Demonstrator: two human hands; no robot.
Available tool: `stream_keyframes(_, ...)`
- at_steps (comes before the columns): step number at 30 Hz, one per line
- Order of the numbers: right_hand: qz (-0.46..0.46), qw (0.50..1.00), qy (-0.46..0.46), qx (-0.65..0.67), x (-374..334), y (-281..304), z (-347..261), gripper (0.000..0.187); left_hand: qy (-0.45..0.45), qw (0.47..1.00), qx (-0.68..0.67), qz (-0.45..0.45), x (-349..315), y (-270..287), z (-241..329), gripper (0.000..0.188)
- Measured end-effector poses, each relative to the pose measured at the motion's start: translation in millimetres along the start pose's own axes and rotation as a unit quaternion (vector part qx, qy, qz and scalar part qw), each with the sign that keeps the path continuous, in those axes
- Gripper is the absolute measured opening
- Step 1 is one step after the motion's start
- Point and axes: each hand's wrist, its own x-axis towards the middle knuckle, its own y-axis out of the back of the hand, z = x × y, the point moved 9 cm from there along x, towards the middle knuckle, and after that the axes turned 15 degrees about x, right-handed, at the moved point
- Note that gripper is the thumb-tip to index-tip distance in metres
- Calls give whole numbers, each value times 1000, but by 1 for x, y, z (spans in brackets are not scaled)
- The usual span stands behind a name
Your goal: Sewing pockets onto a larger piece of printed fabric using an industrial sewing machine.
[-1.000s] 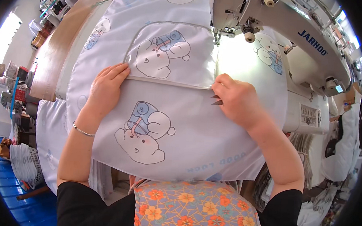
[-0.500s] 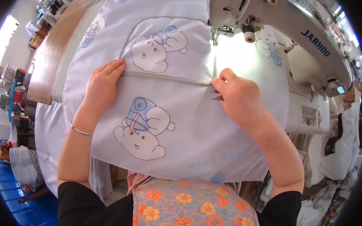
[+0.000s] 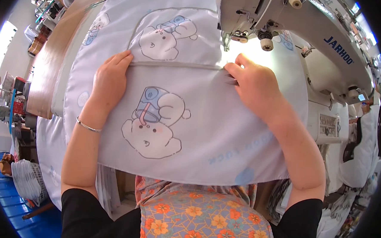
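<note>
A white cloth (image 3: pixel 189 145) printed with cartoon bears lies under the head of a sewing machine (image 3: pixel 290 29). On it sits a pocket-like panel (image 3: pixel 194 48) of the same print, its near edge running crosswise between my hands. My left hand (image 3: pixel 110 81) lies with fingers stretched out on the cloth at the panel's left near corner; its thumb is hidden. Close to the lit needle area, my right hand (image 3: pixel 257 86) is closed in a pinch at the panel's right near corner. Dark pointed blades of thread snips (image 3: pixel 232 82) jut from under its fingers.
A wooden tabletop (image 3: pixel 50 79) borders the cloth on the left. Beyond it stand more machines and a white basket (image 3: pixel 28 181) on the blue floor (image 3: pixel 5 200). Piled white cloth (image 3: pixel 363 149) hangs at the right. A floral apron (image 3: pixel 207 219) covers my lap.
The cloth and panel have slid away from me, farther under the machine head. Both hands have moved forward with them, the right one still holding the snips.
</note>
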Motion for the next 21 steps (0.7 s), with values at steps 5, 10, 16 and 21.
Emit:
stream_keyframes(5, 25, 1000, 5, -19, 10, 2, 8, 37, 3, 1000, -3, 7, 13, -9, -3, 34)
stream_keyframes(10, 51, 998, 12, -28, 13, 3, 16, 38, -5, 1000, 4, 5, 28, -20, -5, 35)
stream_keyframes(16, 90, 995, 28, 14, 10, 8, 20, 37, -8, 1000, -11, 2, 39, -31, -15, 38)
stream_keyframes(21, 99, 994, 39, 13, 1, 17, 24, 36, 60, 997, -54, -6, 31, -23, -31, 34)
